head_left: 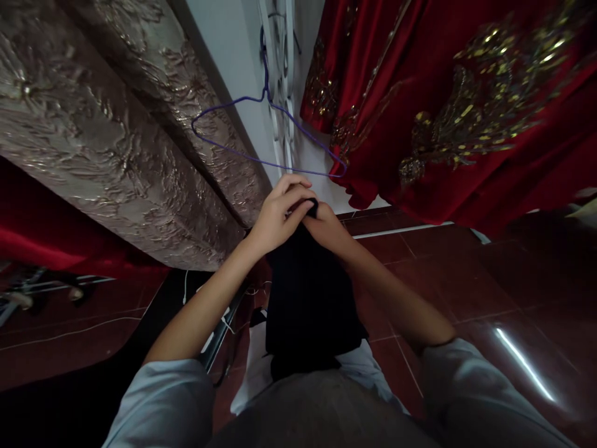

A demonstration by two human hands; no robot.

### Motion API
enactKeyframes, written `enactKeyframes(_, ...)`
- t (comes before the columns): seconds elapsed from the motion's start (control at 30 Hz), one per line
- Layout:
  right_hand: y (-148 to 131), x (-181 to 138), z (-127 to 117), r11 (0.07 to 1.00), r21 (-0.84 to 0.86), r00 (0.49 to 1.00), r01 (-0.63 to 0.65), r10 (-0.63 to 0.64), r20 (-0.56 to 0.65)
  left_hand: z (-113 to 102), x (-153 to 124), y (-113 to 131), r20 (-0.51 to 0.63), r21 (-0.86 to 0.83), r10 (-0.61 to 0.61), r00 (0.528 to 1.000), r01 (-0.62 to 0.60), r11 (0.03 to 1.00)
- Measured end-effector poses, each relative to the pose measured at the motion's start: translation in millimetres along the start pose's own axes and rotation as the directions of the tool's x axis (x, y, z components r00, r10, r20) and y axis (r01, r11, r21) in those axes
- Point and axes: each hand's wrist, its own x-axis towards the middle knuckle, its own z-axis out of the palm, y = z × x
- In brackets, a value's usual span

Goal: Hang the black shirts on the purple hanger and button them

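In front of my body hangs a black garment [310, 286], its exact kind hard to make out in the dark. My left hand [283, 210] is closed at its bunched top edge, with the thumb and fingers pinching the fabric. Tight against it, my right hand [323, 223] also grips that top edge, its fingers partly hidden behind the left hand and the cloth. Just beyond both hands, a purple wire hanger [275, 164] hangs with nothing on it, and neither hand touches it.
A white metal rack [282, 81] stands against the wall ahead. Patterned beige fabric [135, 124] hangs at the left, and red cloth with gold sequins [433, 124] at the right. Thin white cables [226, 320] lie low at the left, above a red tiled floor [448, 292].
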Motion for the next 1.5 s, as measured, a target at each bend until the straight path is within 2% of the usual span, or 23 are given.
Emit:
enactKeyframes(0.07, -3.0, 3.2, -8.2, 0.997, -0.082, 0.998, 0.007, -0.012, -0.057, -0.7, -1.0, -4.1, -0.069, -0.052, -0.049, 0.996, 0.046, 0.998)
enactKeyframes(0.17, -10.2, 6.7, -18.5, 0.968, -0.252, 0.993, 0.004, -0.033, -0.112, -3.9, -3.9, -15.2, -0.269, -0.094, -0.116, 0.956, 0.094, 0.991)
enactKeyframes(0.23, -15.6, 8.6, -19.9, 0.982, -0.181, 0.998, -0.049, 0.043, -0.037, -5.1, -3.3, -19.6, -0.353, -0.100, -0.131, 0.926, 0.102, 0.990)
enactKeyframes(0.3, -19.4, 11.5, -17.2, 0.993, -0.009, 0.990, -0.119, 0.119, 0.070, -5.7, -2.2, -23.1, -0.363, -0.139, -0.167, 0.917, 0.124, 0.983)
enactKeyframes(0.37, -20.8, 17.2, -14.1, 0.975, 0.151, 0.985, -0.160, 0.148, 0.087, -6.6, -4.2, -28.4, -0.309, -0.228, -0.238, 0.921, 0.171, 0.959)
enactKeyframes(0.4, -20.8, 21.4, -13.6, 0.966, 0.206, 0.987, -0.159, 0.151, 0.055, -7.3, -7.3, -32.1, -0.240, -0.279, -0.278, 0.930, 0.208, 0.937)
enactKeyframes(0.47, -21.4, 32.5, -16.5, 0.964, 0.243, 0.991, -0.111, 0.126, -0.046, -10.4, -18.2, -41.0, -0.013, -0.318, -0.328, 0.945, 0.307, 0.897)
enactKeyframes(0.5, -22.7, 39.0, -20.0, 0.971, 0.227, 0.991, -0.070, 0.094, -0.096, -13.3, -25.2, -45.7, 0.130, -0.277, -0.331, 0.935, 0.355, 0.893)
enactKeyframes(0.57, -28.1, 53.0, -29.7, 0.988, 0.149, 0.987, 0.030, -0.006, -0.158, -23.5, -39.5, -55.7, 0.383, -0.058, -0.326, 0.864, 0.375, 0.925)
enactKeyframes(0.63, -33.8, 67.6, -39.8, 0.986, 0.079, 0.971, 0.146, -0.127, -0.205, -41.0, -50.7, -66.4, 0.491, 0.242, -0.369, 0.789, 0.284, 0.928)
enactKeyframes(0.73, -28.3, 88.9, -46.4, 0.962, -0.029, 0.937, 0.271, -0.271, -0.222, -78.1, -59.2, -83.2, 0.435, 0.573, -0.485, 0.758, 0.183, 0.799)
enactKeyframes(0.83, 3.9, 104.2, -40.3, 0.957, -0.156, 0.943, 0.243, -0.271, -0.195, -114.8, -64.6, -95.1, 0.348, 0.727, -0.600, 0.720, 0.197, 0.657)
enactKeyframes(0.9, 31.9, 107.3, -34.7, 0.971, -0.180, 0.961, 0.157, -0.193, -0.198, -131.8, -71.6, -98.2, 0.307, 0.776, -0.661, 0.685, 0.221, 0.590)
enactKeyframes(0.97, 54.0, 104.2, -33.0, 0.983, -0.161, 0.971, 0.087, -0.120, -0.208, -141.5, -81.8, -98.5, 0.291, 0.786, -0.702, 0.650, 0.256, 0.563)
enactKeyframes(1.03, 64.1, 97.2, -37.4, 0.989, -0.126, 0.961, 0.073, -0.103, -0.255, -145.8, -91.5, -96.9, 0.309, 0.757, -0.719, 0.623, 0.297, 0.582)
enactKeyframes(1.1, 61.9, 89.3, -46.9, 0.991, -0.107, 0.938, 0.086, -0.117, -0.325, -147.7, -95.7, -93.5, 0.339, 0.706, -0.718, 0.608, 0.340, 0.621)
enactKeyframes(1.13, 57.5, 85.6, -52.6, 0.990, -0.112, 0.927, 0.087, -0.121, -0.354, -148.3, -94.5, -91.0, 0.347, 0.681, -0.709, 0.614, 0.355, 0.641)
enactKeyframes(1.17, 51.9, 82.3, -58.3, 0.989, -0.125, 0.919, 0.080, -0.121, -0.376, -149.0, -91.0, -88.2, 0.342, 0.662, -0.688, 0.640, 0.356, 0.660)
enactKeyframes(1.23, 39.9, 76.0, -68.6, 0.985, -0.162, 0.907, 0.058, -0.120, -0.404, -150.4, -78.9, -81.8, 0.278, 0.657, -0.593, 0.756, 0.300, 0.691)
enactKeyframes(1.3, 29.4, 69.6, -75.8, 0.981, -0.191, 0.903, 0.040, -0.117, -0.413, -151.4, -65.1, -75.8, 0.153, 0.694, -0.428, 0.891, 0.211, 0.689)
enactKeyframes(1.33, 25.2, 66.4, -78.1, 0.980, -0.199, 0.905, 0.031, -0.112, -0.410, -151.6, -59.7, -73.4, 0.084, 0.712, -0.346, 0.934, 0.187, 0.677)
enactKeyframes(1.4, 18.7, 60.3, -80.5, 0.977, -0.211, 0.910, 0.015, -0.100, -0.401, -151.9, -54.6, -70.4, -0.028, 0.725, -0.245, 0.969, 0.188, 0.662)
enactKeyframes(1.5, 13.5, 55.4, -80.6, 0.973, -0.232, 0.910, 0.000, -0.096, -0.404, -155.0, -58.7, -68.8, -0.105, 0.704, -0.188, 0.976, 0.207, 0.679)
